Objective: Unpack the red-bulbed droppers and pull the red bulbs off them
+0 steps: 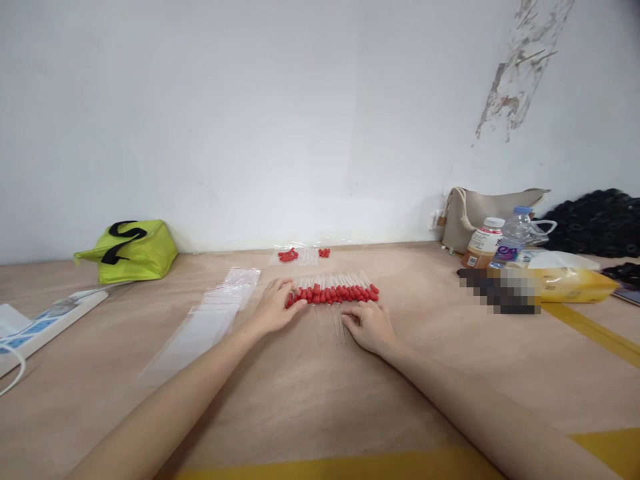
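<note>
A packed row of glass droppers with red rubber bulbs (333, 293) lies on the brown-covered table, most of their clear tubes pointing toward the wall. Several thin glass tubes (338, 327) point the other way, toward me. At the row's left end my left hand (274, 307) rests with thumb and fingers apart, touching the outermost red bulbs. By the row's front right, my right hand (371, 325) has its fingers curled, thumb and fingertips close together beside the tubes. Whatever those fingertips hold, if anything, is too small to make out.
Behind the row, more red bulbs (289, 255) lie on a clear bag. Overlapping clear zip bags (205, 327) lie left, beyond them a power strip (45, 327) and a green bag (135, 250). Bottles (484, 243), a beige bag (460, 213) and a yellow tissue pack (575, 283) stand right.
</note>
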The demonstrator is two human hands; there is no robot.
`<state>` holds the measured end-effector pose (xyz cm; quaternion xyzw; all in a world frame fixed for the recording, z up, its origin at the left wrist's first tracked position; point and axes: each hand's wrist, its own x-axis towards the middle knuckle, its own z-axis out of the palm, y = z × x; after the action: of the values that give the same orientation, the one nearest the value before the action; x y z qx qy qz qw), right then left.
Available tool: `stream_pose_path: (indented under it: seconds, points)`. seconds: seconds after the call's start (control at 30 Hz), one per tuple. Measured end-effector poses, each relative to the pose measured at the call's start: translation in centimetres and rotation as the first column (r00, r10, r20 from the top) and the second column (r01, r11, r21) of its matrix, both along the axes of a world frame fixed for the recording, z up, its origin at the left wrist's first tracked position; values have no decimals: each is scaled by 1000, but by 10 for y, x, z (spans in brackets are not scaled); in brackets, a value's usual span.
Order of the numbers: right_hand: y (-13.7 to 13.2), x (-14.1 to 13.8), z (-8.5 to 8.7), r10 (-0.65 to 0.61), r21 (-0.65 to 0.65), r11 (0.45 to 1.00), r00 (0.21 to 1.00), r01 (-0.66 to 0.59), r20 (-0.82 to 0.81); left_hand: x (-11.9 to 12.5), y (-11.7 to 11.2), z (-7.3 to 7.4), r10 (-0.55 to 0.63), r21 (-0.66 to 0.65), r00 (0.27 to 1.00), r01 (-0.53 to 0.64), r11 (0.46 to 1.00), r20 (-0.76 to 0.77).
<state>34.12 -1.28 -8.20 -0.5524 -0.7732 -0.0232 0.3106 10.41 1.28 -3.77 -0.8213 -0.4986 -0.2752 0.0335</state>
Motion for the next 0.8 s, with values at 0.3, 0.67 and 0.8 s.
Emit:
stream_pose_path:
  seconds: [0.3, 0.67, 0.8]
  points:
    - [-1, 2, -1, 11, 9, 1000, 999, -10, -32, 42, 41, -5, 124, 9, 991, -124, 992, -41]
    - [1, 2, -3, 27, 18, 1000, 989, -24, -146, 16, -22, -8, 6, 194, 978, -47, 980, 207]
    - [0, 3, 0, 212, 133, 976, 884, -171, -416, 1, -53, -16, -135, 135, 976, 113, 984, 169]
